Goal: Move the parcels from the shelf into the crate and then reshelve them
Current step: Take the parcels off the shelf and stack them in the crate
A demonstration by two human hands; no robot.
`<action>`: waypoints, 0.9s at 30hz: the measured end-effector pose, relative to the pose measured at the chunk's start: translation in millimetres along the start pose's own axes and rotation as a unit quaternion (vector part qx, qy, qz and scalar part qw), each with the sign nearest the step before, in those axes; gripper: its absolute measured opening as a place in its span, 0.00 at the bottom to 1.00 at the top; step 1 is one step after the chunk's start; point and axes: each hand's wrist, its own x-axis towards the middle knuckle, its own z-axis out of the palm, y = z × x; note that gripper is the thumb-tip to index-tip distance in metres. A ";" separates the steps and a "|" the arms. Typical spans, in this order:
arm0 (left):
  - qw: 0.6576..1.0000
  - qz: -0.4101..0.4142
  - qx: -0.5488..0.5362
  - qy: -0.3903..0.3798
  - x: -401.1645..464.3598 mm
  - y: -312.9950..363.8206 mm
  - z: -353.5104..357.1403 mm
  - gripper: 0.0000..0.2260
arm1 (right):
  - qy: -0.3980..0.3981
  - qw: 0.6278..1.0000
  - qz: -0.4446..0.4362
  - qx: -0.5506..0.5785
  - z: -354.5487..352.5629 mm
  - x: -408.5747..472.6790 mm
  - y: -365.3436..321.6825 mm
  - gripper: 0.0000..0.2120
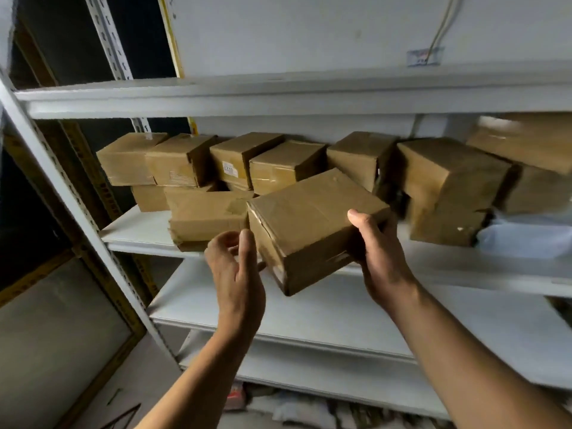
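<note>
Right hand (382, 258) grips one taped cardboard parcel (312, 224) by its right end, thumb on top, fingers curled underneath; box is tilted and hangs out past the front edge of the middle shelf (139, 239), not resting on it. Left hand (236, 274) is just beside the parcel's left face, fingers loosely curled, holding nothing; can't tell if the thumb touches the box. Rest of the parcels (185, 168) sit stacked along the back edge of that shelf, two layers at the left end, bigger ones (445, 187) toward the right end, some blurred. Crate isn't in view, so can't confirm how many went in or came back. Can't tell if this box is going out or coming back. Shelf is well stocked: either barely started unloading or nearly done reshelving.
</note>
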 end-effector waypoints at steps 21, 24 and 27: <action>0.764 -0.295 -0.079 -0.568 -310.6 -29.7 279.6 0.15 | 0.453 0.885 0.099 -0.034 -335.7 -304.4 32.2 0.32; 0.703 -0.276 -0.023 -0.655 -364.2 -62.5 298.2 0.19 | 0.506 0.856 0.105 -0.019 -351.3 -357.4 46.3 0.28; 0.622 -0.248 0.027 -0.742 -417.6 -98.6 307.1 0.24 | 0.561 0.819 0.122 -0.016 -359.0 -411.9 68.0 0.27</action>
